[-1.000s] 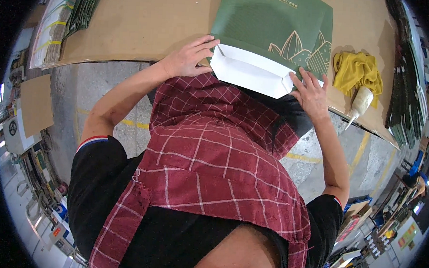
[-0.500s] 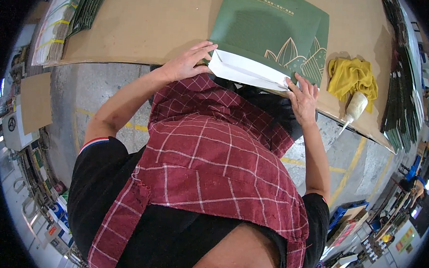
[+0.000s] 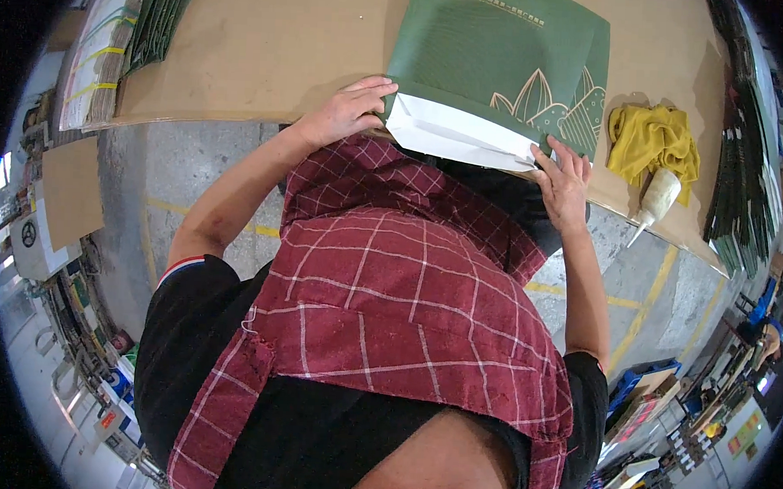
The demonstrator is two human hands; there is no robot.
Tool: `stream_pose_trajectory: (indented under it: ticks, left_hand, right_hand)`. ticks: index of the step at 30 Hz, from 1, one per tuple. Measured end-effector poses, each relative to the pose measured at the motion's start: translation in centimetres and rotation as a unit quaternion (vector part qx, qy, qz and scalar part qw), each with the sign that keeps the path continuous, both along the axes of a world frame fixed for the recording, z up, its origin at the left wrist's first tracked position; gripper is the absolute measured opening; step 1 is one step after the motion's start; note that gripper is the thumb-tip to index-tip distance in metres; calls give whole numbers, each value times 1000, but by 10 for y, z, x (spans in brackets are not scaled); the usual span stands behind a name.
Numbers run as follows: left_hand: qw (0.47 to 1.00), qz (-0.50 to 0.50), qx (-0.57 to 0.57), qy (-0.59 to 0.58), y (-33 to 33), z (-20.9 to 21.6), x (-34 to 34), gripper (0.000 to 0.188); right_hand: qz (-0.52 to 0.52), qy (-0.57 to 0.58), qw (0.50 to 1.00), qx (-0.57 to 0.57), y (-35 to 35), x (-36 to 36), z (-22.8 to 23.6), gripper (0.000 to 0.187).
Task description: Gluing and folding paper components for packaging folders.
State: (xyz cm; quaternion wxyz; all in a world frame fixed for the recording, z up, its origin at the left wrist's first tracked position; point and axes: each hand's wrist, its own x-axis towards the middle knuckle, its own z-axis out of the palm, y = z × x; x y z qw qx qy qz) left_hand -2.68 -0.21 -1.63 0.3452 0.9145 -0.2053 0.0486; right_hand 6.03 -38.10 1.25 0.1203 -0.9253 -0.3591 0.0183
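A green paper bag [image 3: 469, 60] with gold line drawings lies flat on the table, its near end turned up into a white folded flap [image 3: 453, 141] along the table's front edge. My left hand [image 3: 349, 113] grips the left corner of that end, fingertips on top and the thumb lower down beside the white paper. At the right corner my right hand [image 3: 565, 182] holds the edge between thumb and fingers. Part of the right thumb's contact with the flap is hard to make out.
Right of the bag lie a crumpled yellow cloth [image 3: 648, 138] and a white squeeze bottle [image 3: 660, 193], its nozzle past the table edge. Stacks of dark green folded bags [image 3: 737, 181] stand far right and far left [image 3: 156, 24], beside a banded paper stack [image 3: 98, 57]. Brown board [image 3: 251, 55] covers the table.
The whole view has shifted slightly, moving everything a little to the right. Both hands keep the same hold on the bag's corners, and the fold looks nearly the same.
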Motion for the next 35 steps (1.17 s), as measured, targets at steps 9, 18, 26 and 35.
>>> stream_pose_trajectory:
  ticks: [9, 18, 26, 35]
  left_hand:
    - [996, 60, -52, -37, -13, -1, -7, 19]
    - [978, 189, -36, -77, -42, 1, -9, 31]
    - [943, 316, -87, -56, -78, 9, -3, 45]
    - [919, 386, 58, 49, -82, 9, 17, 48]
  right_hand:
    - [-22, 11, 999, 33, 5, 0, 0, 31]
    - [-101, 13, 988, 117, 18, -2, -5, 26]
    - [-158, 3, 970, 187, 28, -1, -9, 24]
    - [-240, 27, 953, 182, 36, 2, -23, 26]
